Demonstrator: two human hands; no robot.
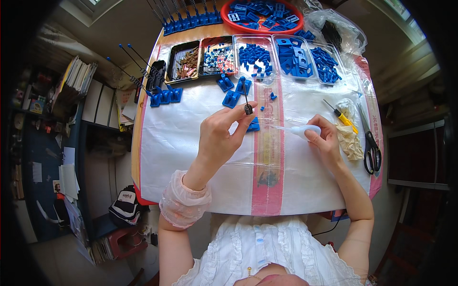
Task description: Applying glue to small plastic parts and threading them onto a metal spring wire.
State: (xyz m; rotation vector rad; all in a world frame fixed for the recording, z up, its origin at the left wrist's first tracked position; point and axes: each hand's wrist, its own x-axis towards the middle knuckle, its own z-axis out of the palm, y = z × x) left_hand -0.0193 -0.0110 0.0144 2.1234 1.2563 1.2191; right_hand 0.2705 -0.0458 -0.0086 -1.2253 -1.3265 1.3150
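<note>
My left hand (220, 135) is raised over the table, its thumb and fingers pinching a thin black rod (246, 97) with a coiled spring at its lower end and a blue knob on top. My right hand (325, 139) grips a small clear squeeze bottle (300, 130) whose long nozzle points left toward the rod. A blue plastic piece (254, 125) lies on the white sheet (181, 143) just behind my left fingers. Three more blue pieces (232, 91) sit further back.
Clear and black trays (219, 56) with blue parts, springs and small bits line the far edge, a red bowl (263, 14) of blue parts behind. Assembled rods on blue bases (164, 95) stand at left. Scissors (371, 143), a yellow screwdriver (341, 116) and a rag (349, 138) lie at right.
</note>
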